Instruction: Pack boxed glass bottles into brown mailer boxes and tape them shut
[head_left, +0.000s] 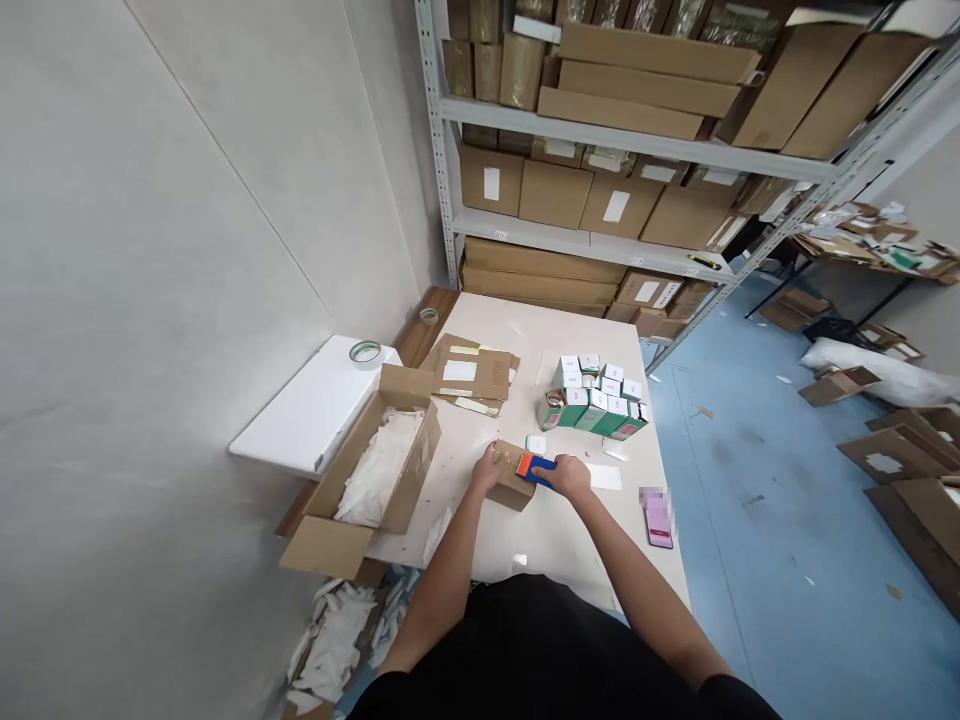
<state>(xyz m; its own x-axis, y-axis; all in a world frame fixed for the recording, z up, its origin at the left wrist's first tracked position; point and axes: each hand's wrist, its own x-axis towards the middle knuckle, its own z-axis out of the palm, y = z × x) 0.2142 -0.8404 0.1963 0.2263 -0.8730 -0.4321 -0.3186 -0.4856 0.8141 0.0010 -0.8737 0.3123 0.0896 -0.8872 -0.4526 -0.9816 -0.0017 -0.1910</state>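
Note:
A small brown cardboard box [511, 490] sits on the white table in front of me. My left hand [487, 468] grips the far left side of this box. In my right hand [570, 475] is a blue-handled tool with an orange head [534, 467], which looks like a scraper or cutter. Its orange end is against or just over the box's right top edge; I cannot tell whether it touches. Just beyond the box lies a small white-and-green carton [535, 444]. A white paper sheet [604, 477] lies right of my right hand.
Green-and-white cartons [600, 405] stand grouped at the right back. Flattened cardboard [472, 372] lies at the back left. An open box of white packing material [382, 465] is on the left, with a tape roll [365, 351] behind. A phone [658, 520] lies near the right edge. Shelving [600, 225] rises behind.

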